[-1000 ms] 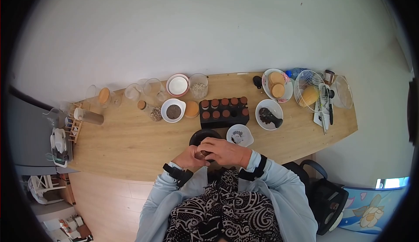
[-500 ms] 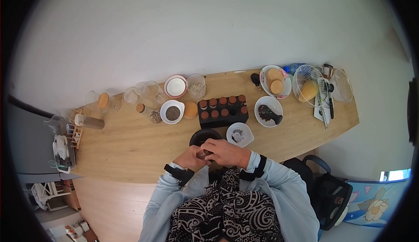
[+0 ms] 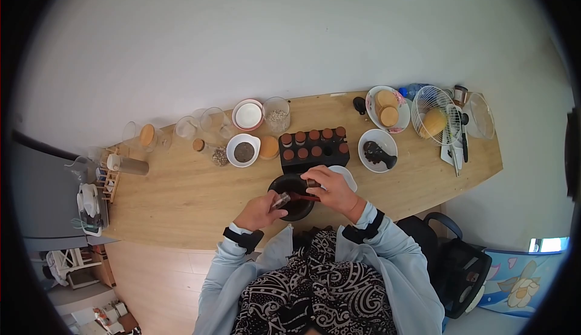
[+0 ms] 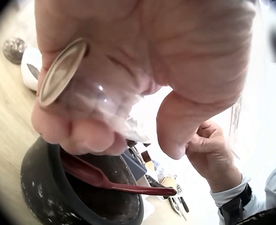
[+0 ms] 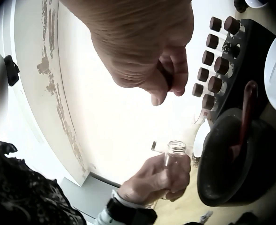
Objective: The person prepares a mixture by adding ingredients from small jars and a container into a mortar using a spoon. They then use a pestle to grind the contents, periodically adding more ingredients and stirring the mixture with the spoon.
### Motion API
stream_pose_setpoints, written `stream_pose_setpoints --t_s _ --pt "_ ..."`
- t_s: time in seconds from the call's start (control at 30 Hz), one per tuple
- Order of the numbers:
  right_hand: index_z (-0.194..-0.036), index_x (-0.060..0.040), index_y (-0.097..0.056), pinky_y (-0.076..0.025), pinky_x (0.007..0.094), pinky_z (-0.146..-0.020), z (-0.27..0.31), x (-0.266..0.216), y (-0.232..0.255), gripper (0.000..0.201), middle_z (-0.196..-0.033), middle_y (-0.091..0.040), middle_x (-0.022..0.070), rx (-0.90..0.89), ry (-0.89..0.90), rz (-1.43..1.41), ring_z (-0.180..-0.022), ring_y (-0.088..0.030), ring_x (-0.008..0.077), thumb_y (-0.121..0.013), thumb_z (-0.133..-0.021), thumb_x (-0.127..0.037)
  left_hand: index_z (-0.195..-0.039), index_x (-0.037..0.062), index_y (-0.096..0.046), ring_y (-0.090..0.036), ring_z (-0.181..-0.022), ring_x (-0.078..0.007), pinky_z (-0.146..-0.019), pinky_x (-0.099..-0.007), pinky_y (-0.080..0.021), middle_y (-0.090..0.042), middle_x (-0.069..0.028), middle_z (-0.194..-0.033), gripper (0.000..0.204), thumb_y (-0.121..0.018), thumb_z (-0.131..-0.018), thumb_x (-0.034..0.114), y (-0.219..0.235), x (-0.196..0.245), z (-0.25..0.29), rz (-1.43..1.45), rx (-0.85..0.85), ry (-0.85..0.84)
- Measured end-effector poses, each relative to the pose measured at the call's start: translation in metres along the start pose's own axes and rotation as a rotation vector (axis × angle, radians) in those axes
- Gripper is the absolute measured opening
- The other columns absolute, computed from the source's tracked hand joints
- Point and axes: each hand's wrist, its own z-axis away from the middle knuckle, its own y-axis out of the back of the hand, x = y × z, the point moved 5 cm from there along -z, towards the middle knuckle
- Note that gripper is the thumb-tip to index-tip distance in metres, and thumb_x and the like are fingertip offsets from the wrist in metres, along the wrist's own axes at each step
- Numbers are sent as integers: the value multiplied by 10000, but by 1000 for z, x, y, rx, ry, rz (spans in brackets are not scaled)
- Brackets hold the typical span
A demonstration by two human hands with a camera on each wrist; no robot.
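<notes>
My left hand (image 3: pixel 257 212) grips a small clear glass bottle (image 5: pixel 177 157) over the near left side of a dark mortar-like bowl (image 4: pixel 39 187). The bottle's threaded neck is uncapped, and its round base (image 4: pixel 63 72) faces the left wrist camera. To the right, my right hand (image 3: pixel 333 190) pinches a brown cap (image 3: pixel 313 184), mostly hidden by the fingers in the right wrist view. Between the hands, a dark red scoop (image 4: pixel 128 188) leans in the bowl with its handle over the rim. Behind them stands a black rack (image 5: pixel 245 63) of brown-capped bottles with one vacant hole.
A white bowl (image 3: pixel 347 176) is partly covered by my right hand. Farther right is a white bowl (image 3: pixel 393 143) holding a dark pestle (image 3: pixel 380 155). At left sit a bowl of dark grains (image 3: pixel 244 152), glass jars and a cork-topped bottle (image 3: pixel 198 146). A wire basket (image 3: pixel 433 114) stands at back right.
Earlier both hands were together around the bottle. Now they are apart: the cap is off in my right hand, which has moved right and away, and the scoop in the bowl shows between them.
</notes>
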Motion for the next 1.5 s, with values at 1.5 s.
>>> stream_pose_setpoints --t_s 1.5 --pt "-957 -3 -579 -490 440 -748 1 40 -53 300 -910 -566 159 -218 62 151 -868 -596 370 -719 -718 -118 -937 18 -520 -619 -811 -355 -669 -430 -507 -564 -155 -905 364 -747 -657 71 -6 45 -24 -397 124 -154"
